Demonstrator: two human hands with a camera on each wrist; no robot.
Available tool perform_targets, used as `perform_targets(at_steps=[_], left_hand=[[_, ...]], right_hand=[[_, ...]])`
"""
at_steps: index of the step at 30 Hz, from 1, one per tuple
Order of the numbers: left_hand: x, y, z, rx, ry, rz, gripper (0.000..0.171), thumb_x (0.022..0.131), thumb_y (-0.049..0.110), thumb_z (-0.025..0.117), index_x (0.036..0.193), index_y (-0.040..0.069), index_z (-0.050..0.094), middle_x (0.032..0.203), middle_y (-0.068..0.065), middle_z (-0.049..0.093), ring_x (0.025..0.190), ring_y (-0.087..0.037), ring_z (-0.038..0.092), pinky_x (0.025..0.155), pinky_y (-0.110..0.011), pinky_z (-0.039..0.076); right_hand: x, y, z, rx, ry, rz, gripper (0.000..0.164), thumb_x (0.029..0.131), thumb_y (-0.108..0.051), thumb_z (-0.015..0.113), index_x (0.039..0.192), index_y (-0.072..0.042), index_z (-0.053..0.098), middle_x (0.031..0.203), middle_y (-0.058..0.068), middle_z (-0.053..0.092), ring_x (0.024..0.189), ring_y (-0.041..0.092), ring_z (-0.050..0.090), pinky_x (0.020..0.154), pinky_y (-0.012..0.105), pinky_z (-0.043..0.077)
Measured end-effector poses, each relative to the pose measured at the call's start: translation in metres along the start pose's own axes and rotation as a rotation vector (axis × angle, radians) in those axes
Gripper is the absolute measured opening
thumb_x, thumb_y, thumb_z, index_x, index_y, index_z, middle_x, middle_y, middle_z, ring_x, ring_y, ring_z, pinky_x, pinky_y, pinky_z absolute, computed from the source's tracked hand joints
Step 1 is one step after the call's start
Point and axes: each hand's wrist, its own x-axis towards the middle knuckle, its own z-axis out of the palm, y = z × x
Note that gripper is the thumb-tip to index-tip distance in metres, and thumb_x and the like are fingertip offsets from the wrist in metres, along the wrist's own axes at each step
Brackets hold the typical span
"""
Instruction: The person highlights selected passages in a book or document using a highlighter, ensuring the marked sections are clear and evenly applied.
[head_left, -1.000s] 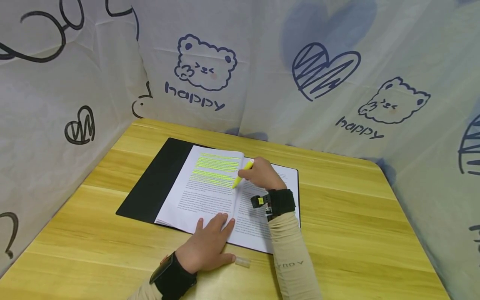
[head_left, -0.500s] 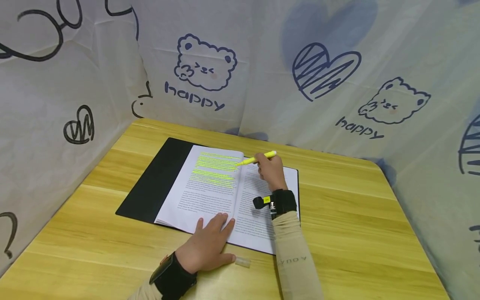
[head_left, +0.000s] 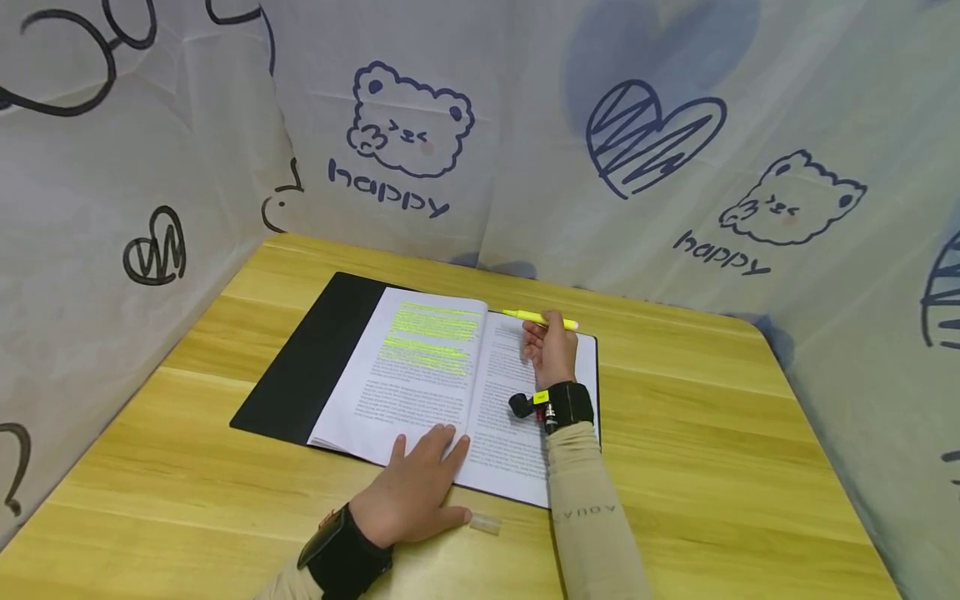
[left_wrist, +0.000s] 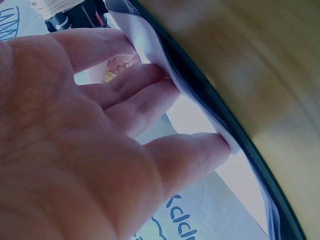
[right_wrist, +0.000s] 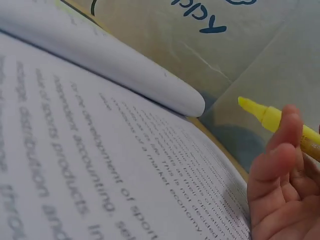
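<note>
A yellow highlighter (head_left: 528,317) is held between the fingers of my right hand (head_left: 555,354), uncapped, its tip pointing left over the top of the right page. In the right wrist view that tip (right_wrist: 245,103) is off the paper. Printed pages (head_left: 412,400) lie spread on a black folder (head_left: 307,358); the upper half of the left page carries yellow highlighted lines (head_left: 427,343). My left hand (head_left: 412,492) rests its spread fingertips on the lower page edge near the fold. By its thumb lies a small translucent cap (head_left: 486,523).
Under everything is a yellow wood-grain table (head_left: 697,450). A pale cloth (head_left: 525,167) with drawn bears and hearts hangs behind it and along both sides. A black band with a small camera (head_left: 528,405) sits on the right wrist, over the right page.
My right hand has lifted the highlighter from the left page's inner edge and moved up and right; the pen has swung from steep to nearly level. My left hand stays in place.
</note>
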Motion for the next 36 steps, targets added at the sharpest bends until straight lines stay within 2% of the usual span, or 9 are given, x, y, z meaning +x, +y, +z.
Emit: perform_targets(at_steps=[4,9,12,18,25,36], left_hand=[[0.000,0.000,-0.001,0.005,0.002,-0.002,0.083,0.083,0.049,0.065,0.146,0.003,0.037,0.151,-0.018,0.031,0.141,-0.032,0.025,0.105,-0.065,0.020],[0.001,-0.001,0.000,0.009,0.001,0.004,0.083,0.083,0.050,0.065,0.146,0.004,0.037,0.151,-0.018,0.031,0.141,-0.032,0.025,0.105,-0.065,0.020],[0.001,-0.001,-0.001,0.001,-0.002,0.007,0.083,0.083,0.050,0.065,0.146,0.003,0.036,0.151,-0.018,0.031,0.141,-0.033,0.025,0.105,-0.066,0.019],[0.001,0.000,0.000,0.002,-0.002,0.010,0.083,0.083,0.050,0.065,0.146,0.004,0.036,0.150,-0.019,0.031,0.140,-0.032,0.025,0.105,-0.065,0.020],[0.000,-0.001,0.000,-0.001,0.004,0.005,0.084,0.082,0.050,0.065,0.146,0.004,0.037,0.151,-0.018,0.032,0.141,-0.032,0.025,0.105,-0.065,0.020],[0.001,-0.003,0.002,0.005,-0.013,-0.005,0.084,0.083,0.051,0.064,0.146,0.004,0.036,0.151,-0.018,0.031,0.141,-0.032,0.024,0.106,-0.065,0.019]], right_hand=[[0.003,0.002,0.001,-0.038,0.013,-0.010,0.038,0.089,-0.035,0.060,0.100,0.001,0.066,0.080,0.008,0.067,0.061,0.013,0.055,0.051,0.023,0.044],[0.003,0.005,0.001,-0.239,0.033,-0.127,0.038,0.083,-0.040,0.070,0.089,-0.003,0.065,0.072,0.007,0.060,0.054,0.013,0.049,0.048,0.024,0.041],[0.004,0.007,-0.001,-0.322,0.035,-0.162,0.036,0.083,-0.038,0.069,0.086,-0.003,0.065,0.071,0.008,0.058,0.053,0.014,0.047,0.048,0.024,0.039],[0.008,0.007,-0.006,-0.347,0.032,-0.146,0.032,0.082,-0.035,0.070,0.085,-0.003,0.066,0.071,0.006,0.058,0.056,0.013,0.047,0.050,0.023,0.039],[0.009,0.007,-0.007,-0.375,-0.019,-0.143,0.031,0.083,-0.032,0.071,0.084,-0.001,0.067,0.067,0.006,0.056,0.052,0.014,0.044,0.048,0.024,0.037],[0.007,0.010,-0.008,-0.384,-0.070,-0.159,0.033,0.083,-0.034,0.072,0.087,-0.001,0.068,0.076,0.013,0.061,0.057,0.014,0.050,0.050,0.024,0.042]])
